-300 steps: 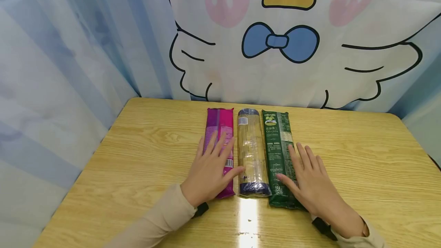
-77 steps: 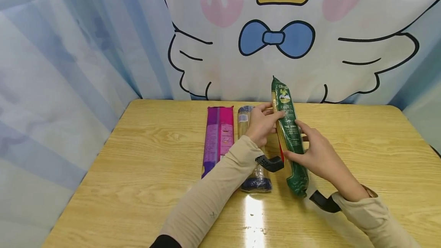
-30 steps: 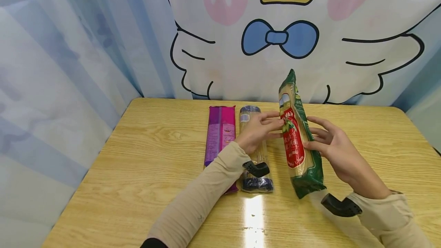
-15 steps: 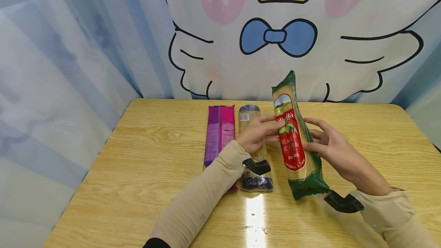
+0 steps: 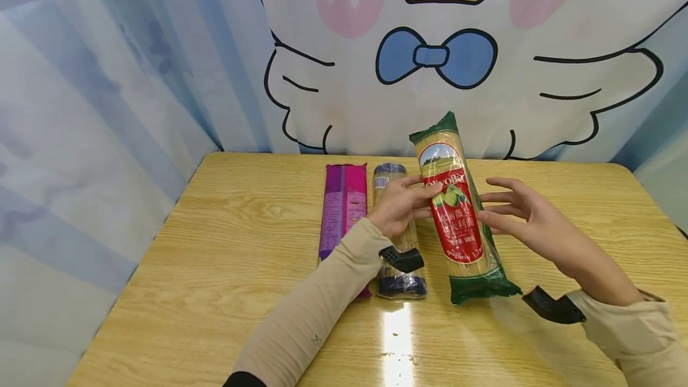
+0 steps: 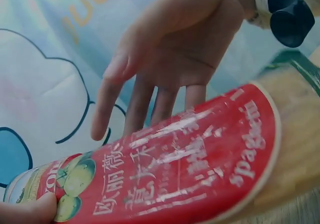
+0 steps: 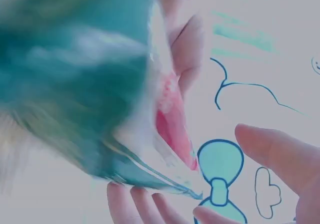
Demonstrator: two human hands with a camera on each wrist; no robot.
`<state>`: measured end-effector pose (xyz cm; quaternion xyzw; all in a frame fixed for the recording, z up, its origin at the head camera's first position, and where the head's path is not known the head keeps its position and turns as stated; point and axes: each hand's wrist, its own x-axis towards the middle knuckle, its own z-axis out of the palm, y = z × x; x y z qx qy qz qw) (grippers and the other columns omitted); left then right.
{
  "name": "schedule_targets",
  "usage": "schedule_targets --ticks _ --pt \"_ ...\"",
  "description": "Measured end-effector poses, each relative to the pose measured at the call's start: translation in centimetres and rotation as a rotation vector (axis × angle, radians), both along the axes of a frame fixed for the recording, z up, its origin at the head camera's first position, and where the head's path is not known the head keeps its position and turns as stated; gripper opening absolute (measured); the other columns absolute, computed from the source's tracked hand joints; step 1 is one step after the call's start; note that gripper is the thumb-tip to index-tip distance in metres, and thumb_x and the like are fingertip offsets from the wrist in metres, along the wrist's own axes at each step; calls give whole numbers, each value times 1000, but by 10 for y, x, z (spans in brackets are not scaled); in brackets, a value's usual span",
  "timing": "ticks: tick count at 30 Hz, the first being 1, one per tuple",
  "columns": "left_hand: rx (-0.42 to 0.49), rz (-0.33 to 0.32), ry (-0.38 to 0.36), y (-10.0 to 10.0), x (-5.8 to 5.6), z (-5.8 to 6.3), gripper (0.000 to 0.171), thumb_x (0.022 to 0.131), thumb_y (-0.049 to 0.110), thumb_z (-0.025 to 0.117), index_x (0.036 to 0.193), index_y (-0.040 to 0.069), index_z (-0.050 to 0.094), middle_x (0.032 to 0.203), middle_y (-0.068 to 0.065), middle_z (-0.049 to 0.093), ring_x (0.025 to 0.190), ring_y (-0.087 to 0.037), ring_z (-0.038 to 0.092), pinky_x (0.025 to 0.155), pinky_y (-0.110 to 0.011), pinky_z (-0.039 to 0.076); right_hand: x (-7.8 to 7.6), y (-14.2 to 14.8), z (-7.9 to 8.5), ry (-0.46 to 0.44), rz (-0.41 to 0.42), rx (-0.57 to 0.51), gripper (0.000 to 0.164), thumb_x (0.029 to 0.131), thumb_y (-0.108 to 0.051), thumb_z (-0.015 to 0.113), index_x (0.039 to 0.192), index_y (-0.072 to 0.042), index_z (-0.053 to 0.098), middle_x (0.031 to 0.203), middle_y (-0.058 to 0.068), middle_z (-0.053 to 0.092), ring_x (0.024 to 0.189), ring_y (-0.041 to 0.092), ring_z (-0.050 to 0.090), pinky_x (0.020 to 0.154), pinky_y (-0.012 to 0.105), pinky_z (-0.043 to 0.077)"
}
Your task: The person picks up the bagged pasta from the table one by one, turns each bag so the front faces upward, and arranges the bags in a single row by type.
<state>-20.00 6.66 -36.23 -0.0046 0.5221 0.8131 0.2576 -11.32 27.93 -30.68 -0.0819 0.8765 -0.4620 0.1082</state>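
A green-edged spaghetti packet (image 5: 457,220) with a red front label is tilted up over the table. My left hand (image 5: 398,205) grips its left edge, thumb on the label and fingers behind. At the opposite edge, my right hand (image 5: 537,229) has its fingers spread loosely. The left wrist view shows the packet's red label (image 6: 200,159) close up, with the right palm (image 6: 185,59) beyond it. In the right wrist view, the right thumb (image 7: 275,154) stands apart from the packet's blurred green side (image 7: 75,84), and its fingertips lie near the lower edge.
A purple and pink packet (image 5: 344,208) lies on the wooden table (image 5: 242,226), partly behind the left forearm. Beside it is a clear packet with dark blue ends (image 5: 400,286), partly covered by the left hand. A cartoon-printed curtain (image 5: 430,118) hangs behind the table.
The green packet, first lying on the table under my right hand, has been lifted and turned so its red label faces up. Most recently my right hand has loosened and drawn away rightward.
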Motion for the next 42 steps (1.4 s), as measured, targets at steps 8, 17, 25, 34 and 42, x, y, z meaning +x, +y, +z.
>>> schedule_targets --ticks 8,17,25,34,42 --pt "-43 -5 46 6 6 5 57 91 8 72 141 0 49 105 -10 70 99 -28 70 89 -43 60 -2 -7 -3 -53 -11 18 84 98 -32 65 158 -4 13 146 32 38 129 51 46 92 58 55" --pt "-35 -11 56 7 8 8 48 90 10 74 134 3 56 100 -9 71 93 -25 72 93 -48 58 -4 -9 -6 -7 -37 31 83 96 -28 68 154 2 18 139 32 46 122 48 54 86 47 60" --pt "-36 10 55 5 8 7 41 88 14 77 125 7 61 100 -9 73 92 -24 72 78 -36 63 -3 -9 -8 105 -95 52 77 94 -20 70 154 -2 25 134 31 54 112 38 61 79 34 61" --pt "-7 -44 102 1 5 5 44 91 15 73 131 3 58 107 -8 72 105 -29 70 86 -40 61 -2 -8 -6 106 -143 1 76 96 -17 68 157 -8 24 138 30 51 112 34 61 75 25 58" --pt "18 -148 147 -3 6 -7 42 93 7 67 134 5 58 115 -12 70 105 -28 69 88 -43 60 -2 -7 -7 62 -148 -66 77 98 -16 64 158 -7 18 146 33 41 126 52 49 77 24 58"
